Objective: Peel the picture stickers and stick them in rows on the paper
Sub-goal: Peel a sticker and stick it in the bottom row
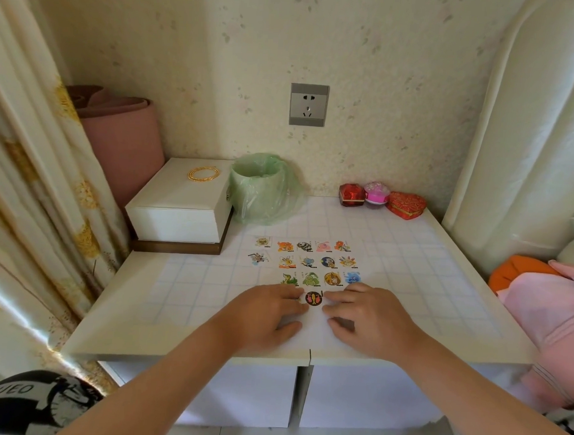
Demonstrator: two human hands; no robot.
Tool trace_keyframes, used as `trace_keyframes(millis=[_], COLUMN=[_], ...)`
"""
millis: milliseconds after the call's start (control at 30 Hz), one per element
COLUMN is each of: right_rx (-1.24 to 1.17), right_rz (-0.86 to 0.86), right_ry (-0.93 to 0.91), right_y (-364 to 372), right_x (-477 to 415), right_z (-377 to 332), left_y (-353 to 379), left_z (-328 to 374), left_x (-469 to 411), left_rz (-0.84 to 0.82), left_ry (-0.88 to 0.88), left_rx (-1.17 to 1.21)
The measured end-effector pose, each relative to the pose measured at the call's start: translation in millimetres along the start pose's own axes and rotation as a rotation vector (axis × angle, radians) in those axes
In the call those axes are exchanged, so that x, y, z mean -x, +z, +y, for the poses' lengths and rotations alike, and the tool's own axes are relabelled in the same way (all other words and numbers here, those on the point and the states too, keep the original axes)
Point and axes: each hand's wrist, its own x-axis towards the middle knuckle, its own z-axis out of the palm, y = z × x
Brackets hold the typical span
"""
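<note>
A white paper [311,335] lies on the grid-patterned table top [192,289]. Several small picture stickers [305,262] sit on it in three rows. Below them is a round dark sticker with orange figures [313,298]. My left hand [263,311] lies flat on the paper just left of that sticker, fingertips touching its edge. My right hand [367,314] lies flat just right of it, fingertips at its other edge. Both hands have straight fingers and hold nothing.
A small bin with a green plastic liner [262,192] stands at the back beside a white box [182,204] with gold bangles [203,174] on top. Red and pink little boxes [380,197] sit at the back right. Pink cloth [549,311] lies right.
</note>
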Motion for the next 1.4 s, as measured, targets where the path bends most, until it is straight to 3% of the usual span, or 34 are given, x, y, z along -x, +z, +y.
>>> trace_keyframes(millis=[133,233,367,567,867,1200,1400], right_rx=[-0.047,0.026,0.107,0.117,0.127,0.058,0.0], right_rz=[-0.021,-0.096,-0.152,-0.185,-0.14,-0.074,-0.064], right_ry=[0.108,0.132,0.134,0.173,0.139,-0.047,0.017], right_y=[-0.5,1.4,4.9,6.8,2.3,3.1,-4.3], right_x=[-1.4,-5.0,-10.3,-11.6,-11.2,-6.8,-11.2], right_z=[-5.0,-7.6,-11.0,-9.1,-11.7,-7.8,-7.2], left_y=[-0.1,8.4,20.0,18.6,16.5,13.7,6.3], left_z=[1.0,3.3,7.6,5.2,7.6,6.2,3.7], left_x=[-1.4,-5.0,-8.4,-7.9,-8.0,-6.2,-1.8], left_rz=[0.047,0.127,0.061,0.062,0.141,0.121,0.163], left_ry=[-0.03,0.01,-0.006,0.018,0.053,0.061,0.097], left_rx=[0.029,-0.074,-0.248,-0.315,-0.355,-0.255,-0.27])
